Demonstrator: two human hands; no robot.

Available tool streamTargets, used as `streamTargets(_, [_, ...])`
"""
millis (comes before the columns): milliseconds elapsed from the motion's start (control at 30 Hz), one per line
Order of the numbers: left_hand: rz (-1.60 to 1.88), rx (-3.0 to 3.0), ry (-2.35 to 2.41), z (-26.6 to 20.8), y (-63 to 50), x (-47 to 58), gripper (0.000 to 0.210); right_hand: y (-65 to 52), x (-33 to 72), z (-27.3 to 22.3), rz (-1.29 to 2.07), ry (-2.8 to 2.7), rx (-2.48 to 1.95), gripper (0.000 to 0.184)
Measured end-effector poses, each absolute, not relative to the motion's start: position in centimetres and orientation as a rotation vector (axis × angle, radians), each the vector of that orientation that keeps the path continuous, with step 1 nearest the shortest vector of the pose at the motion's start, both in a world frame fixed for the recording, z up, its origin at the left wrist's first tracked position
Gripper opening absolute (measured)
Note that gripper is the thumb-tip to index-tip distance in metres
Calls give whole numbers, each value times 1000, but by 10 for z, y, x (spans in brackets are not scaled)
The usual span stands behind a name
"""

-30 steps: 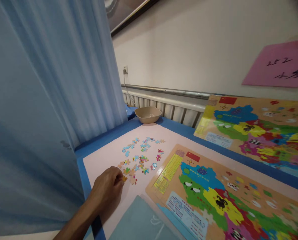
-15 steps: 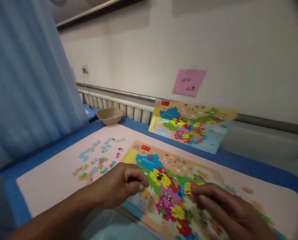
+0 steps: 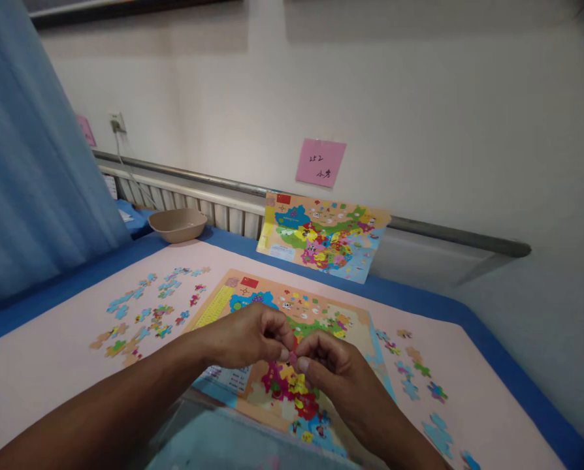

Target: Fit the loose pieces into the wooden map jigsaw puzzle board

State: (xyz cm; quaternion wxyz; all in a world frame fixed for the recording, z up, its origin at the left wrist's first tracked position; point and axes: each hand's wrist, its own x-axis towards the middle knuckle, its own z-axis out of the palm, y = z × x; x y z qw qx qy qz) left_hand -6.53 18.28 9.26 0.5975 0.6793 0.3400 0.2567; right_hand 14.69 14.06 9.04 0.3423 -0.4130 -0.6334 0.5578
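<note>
- left hand and right hand meet over the map puzzle, fingertips pinching one small pink piece.
- loose pieces lie scattered on the pink mat.
- blue table, bowl, white wall.

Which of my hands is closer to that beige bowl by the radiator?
Left. Your left hand is over the puzzle board's near-left part, on the side toward the beige bowl at far left. Your right hand is beside it, farther right and nearer you.
</note>
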Motion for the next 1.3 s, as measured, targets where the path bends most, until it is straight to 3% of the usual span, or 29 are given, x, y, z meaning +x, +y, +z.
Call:
streamTargets(800, [729, 1417, 848, 79, 181, -61, 20, 145, 140, 73, 1445, -1567, -1106, 14])
streamTargets(1133, [732, 1527, 887, 83, 175, -49, 15, 152, 152, 82, 1385, -1650, -1052, 20])
streamTargets(1300, [752, 1588, 967, 77, 169, -38, 11, 150, 159, 82, 1422, -1690, -1057, 12])
